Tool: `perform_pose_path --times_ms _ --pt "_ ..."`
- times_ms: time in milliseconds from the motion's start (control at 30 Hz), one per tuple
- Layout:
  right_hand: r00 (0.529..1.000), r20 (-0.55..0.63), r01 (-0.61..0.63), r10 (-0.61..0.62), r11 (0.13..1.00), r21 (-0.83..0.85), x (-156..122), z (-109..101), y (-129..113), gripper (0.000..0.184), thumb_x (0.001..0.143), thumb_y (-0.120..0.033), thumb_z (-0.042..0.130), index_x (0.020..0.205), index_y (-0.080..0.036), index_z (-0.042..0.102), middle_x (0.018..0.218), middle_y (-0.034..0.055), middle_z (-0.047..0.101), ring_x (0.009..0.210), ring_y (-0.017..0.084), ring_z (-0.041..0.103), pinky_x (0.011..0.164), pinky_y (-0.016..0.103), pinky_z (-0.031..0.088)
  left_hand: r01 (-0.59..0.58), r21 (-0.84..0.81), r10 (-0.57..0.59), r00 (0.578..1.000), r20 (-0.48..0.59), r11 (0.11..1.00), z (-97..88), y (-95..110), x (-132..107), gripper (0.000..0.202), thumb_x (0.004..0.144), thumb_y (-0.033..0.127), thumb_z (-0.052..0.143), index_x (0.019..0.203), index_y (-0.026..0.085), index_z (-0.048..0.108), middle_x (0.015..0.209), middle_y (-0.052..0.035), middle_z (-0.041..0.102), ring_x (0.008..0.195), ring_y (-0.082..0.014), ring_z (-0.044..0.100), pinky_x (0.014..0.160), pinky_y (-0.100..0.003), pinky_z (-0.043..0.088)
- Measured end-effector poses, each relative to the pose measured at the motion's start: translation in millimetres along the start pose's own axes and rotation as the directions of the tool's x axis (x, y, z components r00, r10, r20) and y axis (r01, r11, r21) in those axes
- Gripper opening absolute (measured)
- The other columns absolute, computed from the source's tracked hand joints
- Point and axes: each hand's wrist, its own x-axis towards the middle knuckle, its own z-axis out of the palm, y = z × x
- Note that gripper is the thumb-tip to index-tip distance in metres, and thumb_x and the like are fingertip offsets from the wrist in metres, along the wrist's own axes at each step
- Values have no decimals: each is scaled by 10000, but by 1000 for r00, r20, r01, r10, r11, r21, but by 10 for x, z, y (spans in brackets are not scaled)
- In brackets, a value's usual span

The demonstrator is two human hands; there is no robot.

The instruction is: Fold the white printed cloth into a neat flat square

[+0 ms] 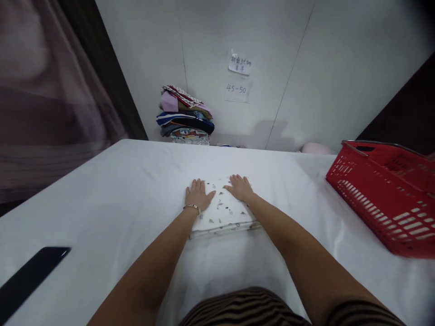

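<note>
A white cloth with small dark and coloured prints lies folded in layers at the middle of the white-covered table. My left hand rests flat on its far left part, fingers spread and pointing away from me; a bracelet circles that wrist. On the far right part my right hand also lies flat with its fingers apart. Both palms press on the cloth, and neither hand grasps it. The layered fold edge faces me.
At the right stands a red plastic basket with slotted sides. A dark flat object lies at the near left. Behind the table's far edge rises a stack of folded cloths against the wall, below two paper notes.
</note>
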Motion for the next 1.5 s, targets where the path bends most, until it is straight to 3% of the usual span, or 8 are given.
perform_pose_path --times_ms 133,300,467,700,833,1067,1300,1500 --pt "1000 8 -4 4 999 33 16 -62 94 646 900 -564 261 1405 -164 303 1489 98 254 1375 258 159 1090 448 115 4 0 -4 1000 1 1000 -7 -14 2 790 821 636 206 1438 143 218 1525 -81 114 1402 -259 16 1107 -495 124" --pt "952 -46 -271 304 900 341 -103 -139 438 587 889 -434 373 1388 -125 343 1457 111 322 1341 231 275 1081 354 223 11 -76 -14 999 -40 997 -29 -33 -7 778 817 646 228 1429 164 241 1531 -65 85 1401 -266 22 1073 -497 227" --pt "912 -9 -339 410 766 547 -270 -133 593 645 833 -358 478 1410 -130 301 1419 109 390 1280 217 388 1045 323 307 190 -252 -234 959 -160 949 -70 -84 -18 705 850 531 303 1393 81 281 1477 -166 255 1345 -290 260 1027 -415 326" --pt "855 211 -464 473 519 718 -274 -221 709 645 799 -445 551 1340 -121 413 1224 192 572 976 261 630 789 367 503 402 -402 -413 909 63 823 -258 -248 85 698 723 573 517 1210 73 494 1206 -221 574 1100 -328 555 840 -380 454" --pt "874 270 -442 404 428 789 -317 -231 743 655 769 -425 618 1318 -115 439 1130 171 635 889 235 660 732 329 524 397 -398 -380 917 126 827 -296 -308 123 572 658 568 596 992 105 626 1053 -195 659 975 -323 619 764 -359 475" --pt "879 83 -238 469 281 930 -207 -268 835 693 761 -341 643 1365 -145 367 1133 141 633 887 220 653 742 328 523 322 -626 -405 914 11 710 -263 -182 317 648 633 560 645 1101 125 538 1092 -144 640 951 -264 617 749 -323 480" --pt "812 89 -361 576 378 852 -3 -365 1004 744 782 -459 593 1395 -135 324 1362 178 443 1121 258 537 858 347 480 281 -635 -361 933 3 720 -248 -16 768 739 716 526 599 1310 159 356 1308 -157 498 1168 -271 502 919 -362 425" --pt "846 205 -439 493 424 792 -407 -319 990 800 787 -500 572 1436 -166 244 1392 163 411 1140 251 525 887 354 464 235 -587 -241 968 68 775 -188 -101 480 859 648 404 701 1372 163 304 1275 -126 539 1118 -245 543 915 -310 427"
